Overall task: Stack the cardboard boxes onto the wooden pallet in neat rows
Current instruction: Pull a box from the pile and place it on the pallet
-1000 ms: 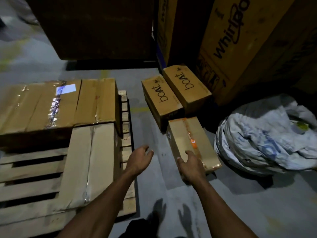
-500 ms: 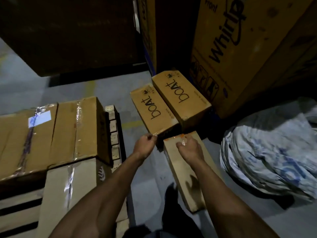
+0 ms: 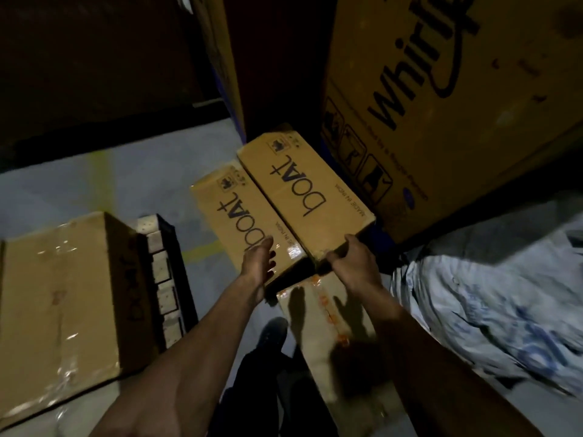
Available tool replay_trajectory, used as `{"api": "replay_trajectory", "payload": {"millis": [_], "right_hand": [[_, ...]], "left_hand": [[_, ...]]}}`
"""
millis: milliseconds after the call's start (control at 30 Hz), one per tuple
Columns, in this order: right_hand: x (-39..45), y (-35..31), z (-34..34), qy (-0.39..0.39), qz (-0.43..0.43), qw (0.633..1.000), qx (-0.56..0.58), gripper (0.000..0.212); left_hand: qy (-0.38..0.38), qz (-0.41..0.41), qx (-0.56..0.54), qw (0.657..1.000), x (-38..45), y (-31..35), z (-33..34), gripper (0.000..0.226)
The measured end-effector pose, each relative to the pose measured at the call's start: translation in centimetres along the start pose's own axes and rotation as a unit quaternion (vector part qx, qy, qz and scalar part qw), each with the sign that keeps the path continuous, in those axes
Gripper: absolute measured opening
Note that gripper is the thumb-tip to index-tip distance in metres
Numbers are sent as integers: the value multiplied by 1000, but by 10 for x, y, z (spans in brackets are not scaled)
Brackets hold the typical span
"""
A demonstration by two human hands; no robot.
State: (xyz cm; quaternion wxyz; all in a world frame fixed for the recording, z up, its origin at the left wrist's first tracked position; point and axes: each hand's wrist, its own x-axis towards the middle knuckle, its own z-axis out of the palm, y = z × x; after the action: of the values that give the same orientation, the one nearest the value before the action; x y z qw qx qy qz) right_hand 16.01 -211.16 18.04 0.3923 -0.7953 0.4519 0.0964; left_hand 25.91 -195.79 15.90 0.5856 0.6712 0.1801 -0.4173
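While right hand [image 3: 353, 266] grips boat box [image 3: 306, 197], Whirlpool carton [image 3: 457, 99] just behind, sacks [image 3: 492, 294] beside

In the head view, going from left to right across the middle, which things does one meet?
Taped box on the pallet → pallet edge → left boAt box → right boAt box → crumpled white sack.

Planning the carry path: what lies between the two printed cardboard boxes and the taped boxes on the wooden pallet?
In the head view, only bare grey floor with a faint yellow line separates the printed boxes from the taped boxes.
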Motion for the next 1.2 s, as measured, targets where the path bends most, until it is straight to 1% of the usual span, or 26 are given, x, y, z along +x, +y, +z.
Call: {"api": "replay_trajectory", "payload": {"millis": [100, 167, 333, 467, 600, 700, 733, 767, 833, 867, 900, 933, 1033, 1133, 1200], "right_hand": [[52, -1, 12, -1, 21, 1000, 0, 75], [92, 0, 21, 1, 30, 1000, -9, 79], [186, 1, 44, 35, 35, 998, -29, 85], [251, 9, 58, 42, 4, 997, -60, 92], [301, 14, 68, 68, -44, 991, -105, 95], [331, 16, 71, 63, -65, 987, -136, 101], [340, 18, 72, 58, -69, 985, -147, 103], [346, 19, 72, 53, -70, 983, -159, 106], [358, 22, 72, 53, -64, 981, -177, 112], [362, 23, 71, 56, -57, 981, -177, 115], [364, 23, 70, 58, -51, 982, -173, 117], [365, 23, 70, 63, -45, 983, -169, 119], [362, 20, 74, 85, -31, 981, -172, 118], [358, 18, 82, 124, -15, 980, -152, 102], [353, 18, 81, 145, -18, 981, -127, 92]], "left_hand": [[-14, -29, -7, 999, 56, 5, 15, 59], [-3, -52, -15, 999, 94, 6, 28, 59], [0, -88, -33, 996, 177, 4, 56, 56], [7, -85, -34, 996, 230, -3, 71, 55], [9, -86, -34, 996, 262, -4, 85, 45], [22, -94, -58, 994, 290, -14, 88, 45], [32, -96, -60, 993, 299, -19, 89, 49], [37, -95, -64, 993, 306, -22, 88, 65], [42, -91, -76, 992, 324, -30, 85, 110], [45, -87, -84, 992, 340, -40, 83, 127], [40, -88, -93, 991, 360, -51, 80, 137], [38, -90, -98, 990, 372, -58, 79, 143], [31, -96, -122, 987, 380, -63, 78, 146], [31, -100, -148, 983, 370, -64, 71, 144], [12, -102, -164, 981, 354, -60, 66, 140]]}}
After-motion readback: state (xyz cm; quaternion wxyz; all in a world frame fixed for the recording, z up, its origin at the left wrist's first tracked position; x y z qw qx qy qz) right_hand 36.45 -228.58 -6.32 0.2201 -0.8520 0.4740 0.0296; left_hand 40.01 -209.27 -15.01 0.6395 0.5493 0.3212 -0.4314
